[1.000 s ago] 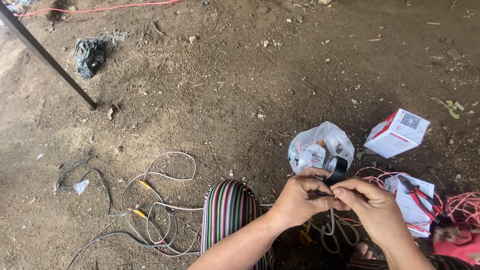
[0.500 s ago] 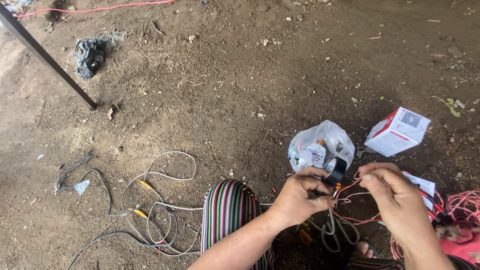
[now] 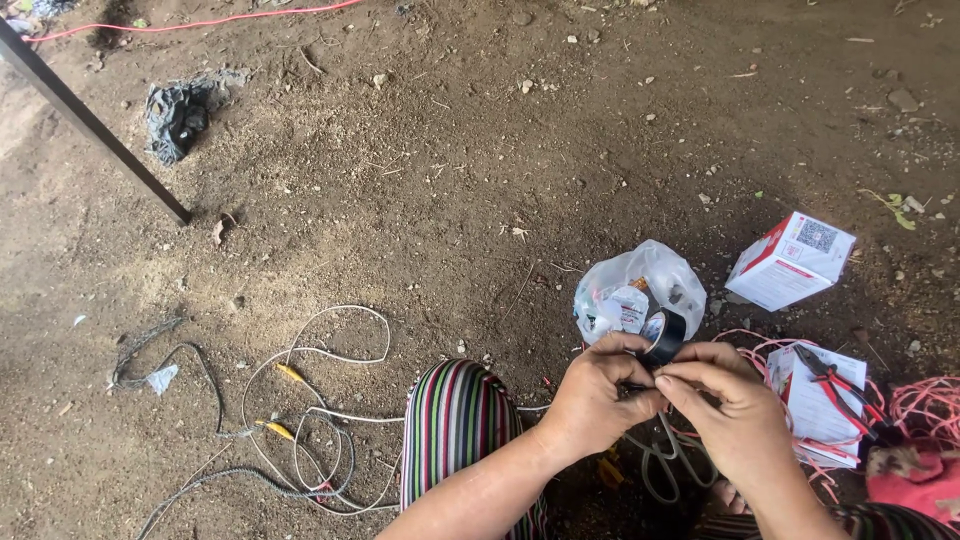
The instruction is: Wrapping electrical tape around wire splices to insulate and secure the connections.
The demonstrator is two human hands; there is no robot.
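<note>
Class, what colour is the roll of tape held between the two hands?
Black. The roll of tape shows best in the head view, just above the fingers.

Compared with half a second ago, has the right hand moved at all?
Yes. The right hand has shifted left, toward the left hand and the black tape roll, away from the red-handled pliers on the paper.

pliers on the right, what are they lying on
The red-handled pliers lie on a white paper sheet, which rests on a tangle of pink wire on the dirt. What is under the sheet's middle is covered.
</note>
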